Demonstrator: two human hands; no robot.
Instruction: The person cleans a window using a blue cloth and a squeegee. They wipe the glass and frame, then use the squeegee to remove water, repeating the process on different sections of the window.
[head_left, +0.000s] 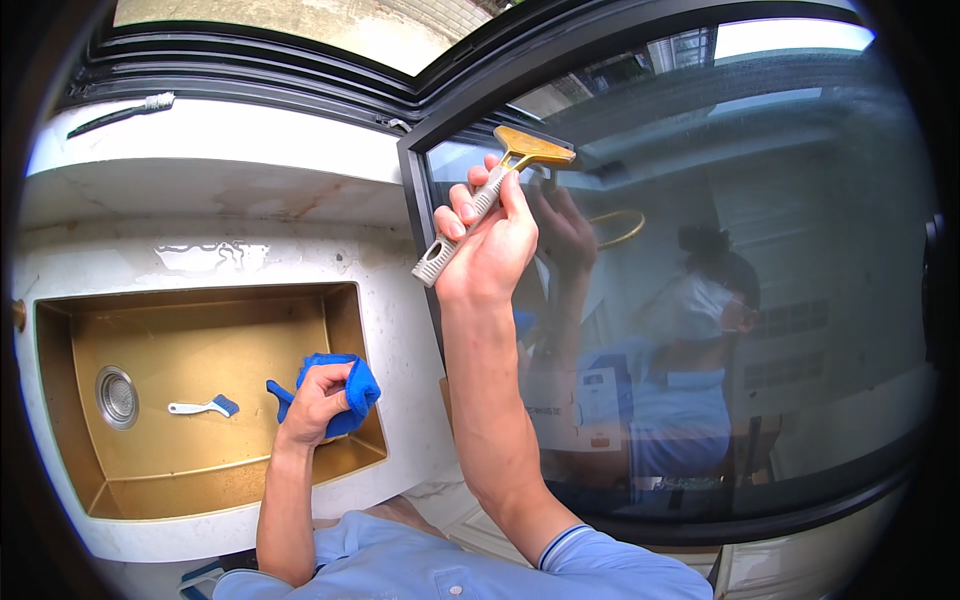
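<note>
My right hand (487, 240) grips the grey ribbed handle of a scraper (534, 147). Its wide yellow head is at or close to the upper left part of a dark-framed window pane (660, 300); whether it touches the glass I cannot tell. A bunched blue cloth (356, 390) is held in my left hand (319, 401), over the right end of a gold-coloured sink (195, 345). A small white-handled brush with blue bristles (206, 406) lies on the sink floor, to the right of the round drain strainer (118, 397).
A black-handled brush (124, 114) lies on the white sill (262, 139) at the upper left. Water (214, 256) is pooled on the stone counter behind the sink. Black window tracks (262, 79) run along the top. The pane reflects a person and a box.
</note>
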